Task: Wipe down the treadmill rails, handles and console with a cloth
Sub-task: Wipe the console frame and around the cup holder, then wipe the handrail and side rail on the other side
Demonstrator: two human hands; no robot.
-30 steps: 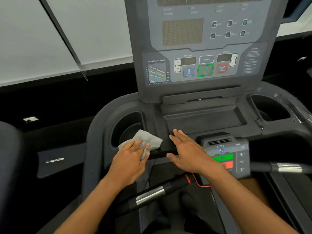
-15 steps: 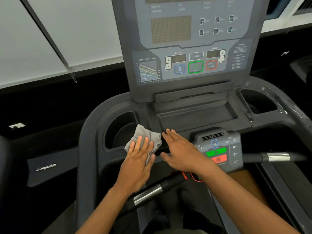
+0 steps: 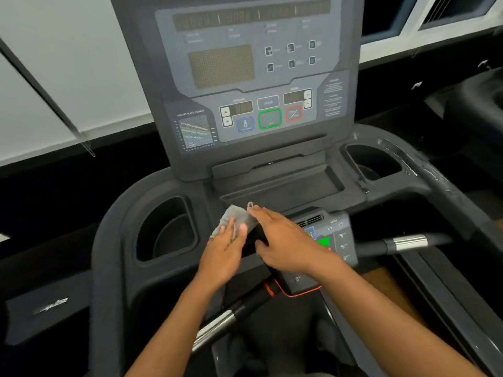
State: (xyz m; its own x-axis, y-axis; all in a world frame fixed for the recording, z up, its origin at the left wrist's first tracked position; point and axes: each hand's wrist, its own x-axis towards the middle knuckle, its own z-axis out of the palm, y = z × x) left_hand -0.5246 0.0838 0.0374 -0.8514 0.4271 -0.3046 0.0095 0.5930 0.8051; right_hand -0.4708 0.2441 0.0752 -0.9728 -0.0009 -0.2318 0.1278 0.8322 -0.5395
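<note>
A small grey cloth (image 3: pixel 234 216) lies on the dark console deck of the treadmill, just below the shallow centre tray (image 3: pixel 283 186). My left hand (image 3: pixel 223 254) presses flat on the cloth's near half, fingers together. My right hand (image 3: pixel 283 240) lies flat beside it, its fingertips touching the cloth's right edge and its palm over the lower control pad (image 3: pixel 334 240). The upright console panel (image 3: pixel 253 77) with display and buttons rises behind. Chrome-banded handles stick out at lower left (image 3: pixel 217 326) and at right (image 3: pixel 408 242).
Deep cup holders sit on the left (image 3: pixel 166 232) and right (image 3: pixel 373 164) of the deck. A red safety cord (image 3: pixel 288 293) hangs under the control pad. The curved left rail (image 3: pixel 106 254) and right rail (image 3: pixel 441 183) frame the deck. A white wall is behind.
My left hand has slid the cloth rightwards along the deck, from the left cup holder's edge to below the centre tray. My right hand now touches the cloth.
</note>
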